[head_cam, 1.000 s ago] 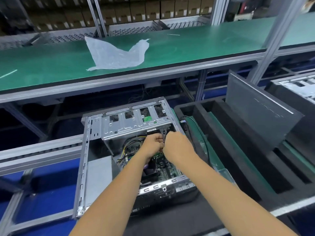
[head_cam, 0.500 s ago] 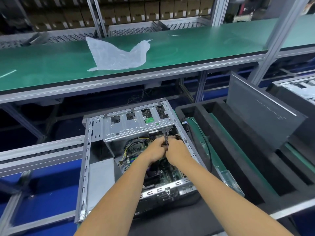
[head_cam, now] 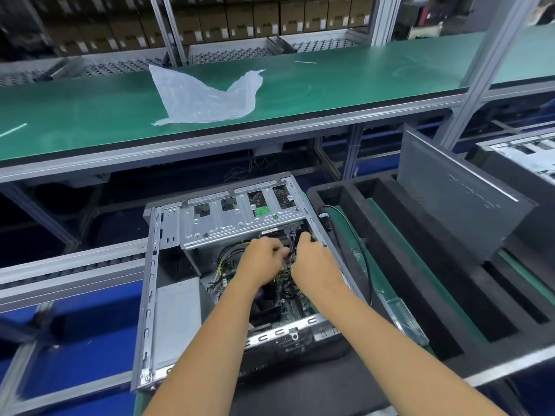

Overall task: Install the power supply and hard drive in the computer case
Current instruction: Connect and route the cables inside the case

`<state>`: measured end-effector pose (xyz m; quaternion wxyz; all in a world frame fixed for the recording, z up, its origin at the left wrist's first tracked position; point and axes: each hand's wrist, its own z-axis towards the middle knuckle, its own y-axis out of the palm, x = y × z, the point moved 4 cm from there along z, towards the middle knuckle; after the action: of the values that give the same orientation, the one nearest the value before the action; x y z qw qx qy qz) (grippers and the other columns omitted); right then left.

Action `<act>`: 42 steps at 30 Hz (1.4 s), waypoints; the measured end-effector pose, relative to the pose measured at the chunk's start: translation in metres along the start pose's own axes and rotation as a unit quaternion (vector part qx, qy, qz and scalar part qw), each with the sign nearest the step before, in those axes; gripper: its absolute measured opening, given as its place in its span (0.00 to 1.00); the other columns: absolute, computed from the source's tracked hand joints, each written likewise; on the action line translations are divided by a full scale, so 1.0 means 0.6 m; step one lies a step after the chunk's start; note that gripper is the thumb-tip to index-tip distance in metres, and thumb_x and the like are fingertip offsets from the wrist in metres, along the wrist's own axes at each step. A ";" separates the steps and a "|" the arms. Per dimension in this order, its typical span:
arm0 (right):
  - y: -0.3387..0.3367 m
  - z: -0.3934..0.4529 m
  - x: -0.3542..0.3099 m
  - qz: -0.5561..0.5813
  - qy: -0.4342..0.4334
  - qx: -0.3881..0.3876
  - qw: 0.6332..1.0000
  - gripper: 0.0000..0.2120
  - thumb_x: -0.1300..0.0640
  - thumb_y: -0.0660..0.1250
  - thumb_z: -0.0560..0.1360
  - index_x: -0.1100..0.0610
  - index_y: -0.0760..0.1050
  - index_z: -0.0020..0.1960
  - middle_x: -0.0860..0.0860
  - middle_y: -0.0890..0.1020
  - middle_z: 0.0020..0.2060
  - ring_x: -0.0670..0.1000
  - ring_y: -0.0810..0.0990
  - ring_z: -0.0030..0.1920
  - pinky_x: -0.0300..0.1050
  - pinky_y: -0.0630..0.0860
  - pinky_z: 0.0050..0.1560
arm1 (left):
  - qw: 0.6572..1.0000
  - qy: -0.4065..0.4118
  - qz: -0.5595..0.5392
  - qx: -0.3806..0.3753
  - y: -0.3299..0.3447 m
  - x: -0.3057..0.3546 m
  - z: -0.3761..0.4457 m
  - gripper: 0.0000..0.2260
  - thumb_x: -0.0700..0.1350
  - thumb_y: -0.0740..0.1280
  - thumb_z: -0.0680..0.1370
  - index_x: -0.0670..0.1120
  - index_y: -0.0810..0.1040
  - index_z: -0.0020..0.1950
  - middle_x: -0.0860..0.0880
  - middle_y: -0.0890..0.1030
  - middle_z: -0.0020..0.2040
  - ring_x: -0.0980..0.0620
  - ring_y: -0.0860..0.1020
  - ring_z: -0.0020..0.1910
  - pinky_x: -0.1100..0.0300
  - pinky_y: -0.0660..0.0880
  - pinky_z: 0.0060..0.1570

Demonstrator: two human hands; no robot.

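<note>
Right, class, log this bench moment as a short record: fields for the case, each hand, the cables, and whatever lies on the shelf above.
case: open computer case lying on its side, inside facing up
drive cage: metal cage at the far end
left hand: left hand inside the case, fingers pinching a cable connector
right hand: right hand beside it, fingers curled on the same cable bundle
shelf above: green shelf with a clear plastic bag lying on it

The open silver computer case (head_cam: 240, 274) lies on its side, grey power supply (head_cam: 177, 319) seemingly seated in its near-left corner.
</note>
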<state>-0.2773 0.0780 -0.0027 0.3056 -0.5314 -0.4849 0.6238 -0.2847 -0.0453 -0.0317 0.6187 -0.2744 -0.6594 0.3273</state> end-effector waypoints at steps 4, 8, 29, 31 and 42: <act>-0.028 0.013 0.003 0.064 -0.009 0.009 0.998 0.06 0.64 0.62 0.77 0.59 0.65 0.48 0.52 0.68 0.33 0.51 0.67 0.31 0.44 0.61 0.27 | 0.997 0.030 -0.057 0.053 -0.017 0.007 -0.005 0.12 0.45 0.69 0.76 0.46 0.79 0.33 0.57 0.73 0.26 0.61 0.69 0.27 0.66 0.62 0.30; -0.042 0.025 0.020 0.206 -0.027 -0.015 0.978 0.08 0.63 0.58 0.80 0.60 0.76 0.51 0.57 0.82 0.42 0.58 0.79 0.39 0.51 0.77 0.41 | 0.989 0.041 -0.074 0.121 -0.028 0.012 -0.011 0.06 0.46 0.72 0.73 0.46 0.85 0.38 0.55 0.82 0.32 0.61 0.76 0.33 0.65 0.70 0.36; -0.037 0.060 0.046 0.356 -0.057 0.035 0.932 0.07 0.67 0.68 0.76 0.57 0.80 0.45 0.48 0.82 0.34 0.41 0.79 0.28 0.38 0.80 0.38 | 0.936 0.013 -0.352 0.020 -0.008 0.023 -0.002 0.07 0.38 0.68 0.77 0.43 0.82 0.40 0.54 0.78 0.29 0.56 0.72 0.24 0.64 0.71 0.28; -0.039 0.060 0.050 0.372 -0.054 0.027 0.926 0.08 0.67 0.67 0.77 0.55 0.80 0.47 0.48 0.81 0.36 0.41 0.80 0.29 0.40 0.80 0.39 | 0.930 -0.001 -0.369 0.007 -0.006 0.023 -0.002 0.06 0.39 0.68 0.77 0.41 0.82 0.42 0.55 0.77 0.29 0.56 0.71 0.25 0.64 0.69 0.28; -0.037 0.059 0.059 0.447 -0.058 0.014 0.893 0.10 0.69 0.66 0.77 0.56 0.82 0.46 0.50 0.84 0.38 0.42 0.84 0.38 0.36 0.80 0.47 | 0.912 -0.024 -0.410 0.011 -0.008 0.018 -0.001 0.06 0.40 0.69 0.76 0.47 0.85 0.41 0.49 0.75 0.30 0.53 0.69 0.28 0.60 0.66 0.30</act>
<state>-0.3230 0.1075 0.0035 -0.0267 -0.6504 -0.2048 0.7310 -0.2845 -0.0400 -0.0210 0.6854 0.0352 -0.7250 0.0583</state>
